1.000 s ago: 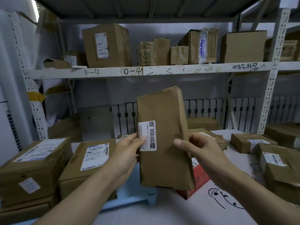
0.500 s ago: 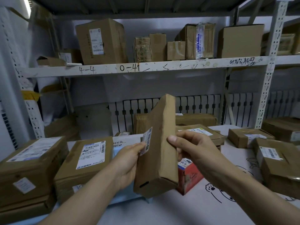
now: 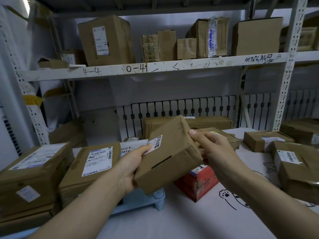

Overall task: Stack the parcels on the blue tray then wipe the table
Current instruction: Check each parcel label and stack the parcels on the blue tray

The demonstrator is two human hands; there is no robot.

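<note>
I hold a brown cardboard parcel (image 3: 168,152) with a small white label in mid-air, tilted, above the table's middle. My left hand (image 3: 133,165) grips its left lower side, thumb on the label. My right hand (image 3: 209,150) grips its right upper edge. Below it the pale blue tray (image 3: 151,200) shows only a corner and rim. Two labelled brown parcels (image 3: 93,167) (image 3: 32,171) stand stacked on the left, over the tray's side. A red box (image 3: 198,181) lies on the table just right of the tray.
The white table cover (image 3: 172,219) bears cat-paw drawings. More brown parcels lie at the right (image 3: 300,168) (image 3: 264,140) and behind (image 3: 188,123). A metal shelf (image 3: 155,69) with several boxes hangs above. A black railing runs along the back.
The parcel has gone from upright to tilted flat and lower, moving toward the tray. Both hands turned with it and kept their hold.
</note>
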